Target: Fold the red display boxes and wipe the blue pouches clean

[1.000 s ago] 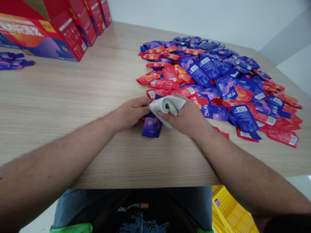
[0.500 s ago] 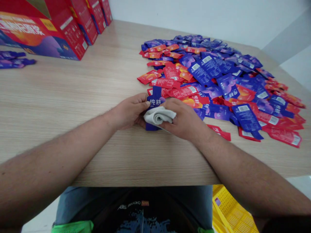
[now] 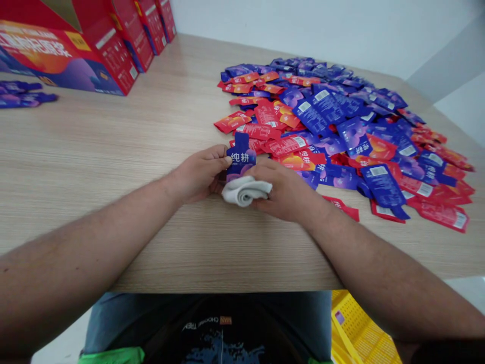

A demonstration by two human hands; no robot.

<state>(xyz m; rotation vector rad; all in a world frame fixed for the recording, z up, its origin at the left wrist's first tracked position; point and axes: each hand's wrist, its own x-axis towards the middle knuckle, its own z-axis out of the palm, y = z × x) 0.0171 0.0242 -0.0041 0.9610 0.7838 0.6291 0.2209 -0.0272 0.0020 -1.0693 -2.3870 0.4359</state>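
My left hand pinches the edge of a blue foil sachet, which stands up with white Chinese characters facing me. Its lower end is hidden behind my hands and the cloth. My right hand is shut on a rolled grey-white cloth, pressing it against the base of the sachet. The two hands nearly meet around the sachet, just in front of the sachet heap.
A large heap of red and blue sachets covers the right of the wooden table. Red cartons stand at the far left, beside several purple sachets. A yellow plastic crate sits below the table's near edge.
The blue sachet has risen from lying on the table to standing up between my hands. The cloth has slid down it, uncovering its printed face.
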